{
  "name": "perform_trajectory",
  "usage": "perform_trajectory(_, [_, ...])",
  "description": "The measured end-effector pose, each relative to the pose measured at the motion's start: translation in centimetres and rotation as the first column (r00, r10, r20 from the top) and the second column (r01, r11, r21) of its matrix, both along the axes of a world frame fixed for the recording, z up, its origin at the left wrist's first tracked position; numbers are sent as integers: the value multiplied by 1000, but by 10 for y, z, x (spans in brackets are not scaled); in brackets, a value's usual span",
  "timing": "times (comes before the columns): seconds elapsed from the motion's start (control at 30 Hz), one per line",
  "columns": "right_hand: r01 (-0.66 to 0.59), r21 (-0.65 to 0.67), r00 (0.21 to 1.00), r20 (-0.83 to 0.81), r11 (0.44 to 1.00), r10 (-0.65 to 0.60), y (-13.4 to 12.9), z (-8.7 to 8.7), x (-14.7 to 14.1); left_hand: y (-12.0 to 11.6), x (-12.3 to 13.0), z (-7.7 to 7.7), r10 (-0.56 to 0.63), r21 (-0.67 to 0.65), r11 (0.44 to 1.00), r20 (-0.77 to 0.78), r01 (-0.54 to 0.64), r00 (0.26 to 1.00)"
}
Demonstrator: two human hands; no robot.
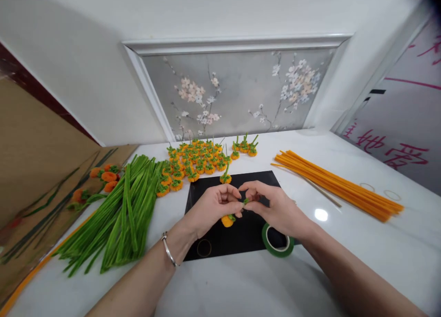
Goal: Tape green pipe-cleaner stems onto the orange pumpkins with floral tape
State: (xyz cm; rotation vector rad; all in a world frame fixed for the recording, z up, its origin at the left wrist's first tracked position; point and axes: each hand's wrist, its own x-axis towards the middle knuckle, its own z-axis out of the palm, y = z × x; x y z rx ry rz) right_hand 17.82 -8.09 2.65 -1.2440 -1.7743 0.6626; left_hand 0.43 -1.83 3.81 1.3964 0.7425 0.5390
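Over the black mat [213, 243], my left hand [215, 204] and my right hand [274, 204] meet with fingertips pinched together. Between them shows a short piece of green pipe cleaner [245, 200], mostly hidden by the fingers. Just below my left fingertips is a small orange pipe-cleaner pumpkin [227, 221] with a bit of green; whether it is held or lies on the mat I cannot tell. Another pumpkin with an upright green stem [225, 177] stands at the mat's back edge. A roll of green tape [265, 241] lies under my right wrist.
Long green pipe cleaners [127, 216] are heaped at left, and a bundle of orange pipe cleaners [337, 183] lies at right. Several finished pumpkins [200, 156] crowd the back of the white table [213, 289]. Orange flowers [109, 176] rest on brown paper at far left.
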Motion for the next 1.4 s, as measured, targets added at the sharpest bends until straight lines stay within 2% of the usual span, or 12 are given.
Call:
perform_trajectory(0.27, [-64, -117, 951, -309, 991, 25, 6, -3, 3, -4, 5, -2, 62, -124, 991, 159, -43, 985])
perform_trajectory(0.43, [-38, -88, 959, -285, 995, 12, 6, 1, 6, -6, 6, 0, 61, -133, 990, 101, -48, 993])
perform_trajectory(0.5, [5, -72, 975, -220, 997, -21, 6, 0, 8, -5, 7, 1, 41, -57, 998, 50, -38, 998])
perform_trajectory(0.57, [34, -61, 984, -173, 998, -44, 6, -2, 10, -5, 7, 2, 32, 78, 997, -19, -31, 999])
perform_trajectory(0.67, [43, -48, 989, -141, 998, -50, 6, -4, 11, -5, 9, 0, 75, 281, 959, -112, -41, 991])
perform_trajectory(0.8, [42, -29, 994, -100, 999, -45, 7, -5, 10, -4, 10, -4, 153, 374, 923, -138, -92, 979])
perform_trajectory(1.17, [-14, 20, 999, -46, 1000, 15, 8, -4, 13, -2, 6, 2, 42, 142, 990, -124, -24, 991])
perform_trajectory(1.4, [-53, 79, 994, -91, 995, 60, 9, -3, 15, 3, 2, 1, -79, -36, 996, -17, 78, 997])
